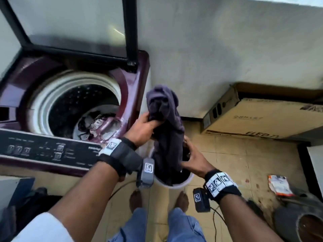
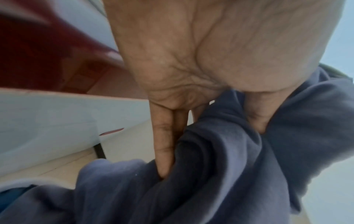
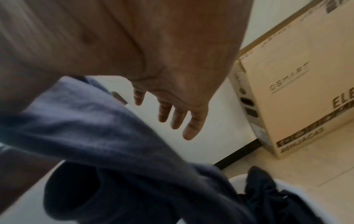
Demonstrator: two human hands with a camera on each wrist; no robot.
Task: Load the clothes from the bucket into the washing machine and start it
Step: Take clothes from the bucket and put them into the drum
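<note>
My left hand [image 1: 142, 127] grips a purple-grey garment [image 1: 164, 109] and holds it up beside the washing machine's right edge. In the left wrist view its fingers [image 2: 164, 151] dig into the cloth [image 2: 220, 174]. The garment's tail hangs down into a white bucket [image 1: 176, 183] on the floor, which holds more dark clothes [image 3: 268, 195]. My right hand [image 1: 194, 159] hovers over the bucket beside the hanging cloth [image 3: 95, 128], its fingers [image 3: 178, 118] straight and gripping nothing. The maroon top-loader has its lid [image 1: 70, 27] raised, with clothes [image 1: 94, 124] lying in the drum [image 1: 73, 102].
The machine's control panel [image 1: 43, 151] runs along its near edge. A cardboard box [image 1: 258, 117] stands against the wall on the right. A red-and-white packet [image 1: 279, 187] and a dark round object [image 1: 300, 222] lie on the tiled floor. My bare feet [image 1: 136, 198] stand by the bucket.
</note>
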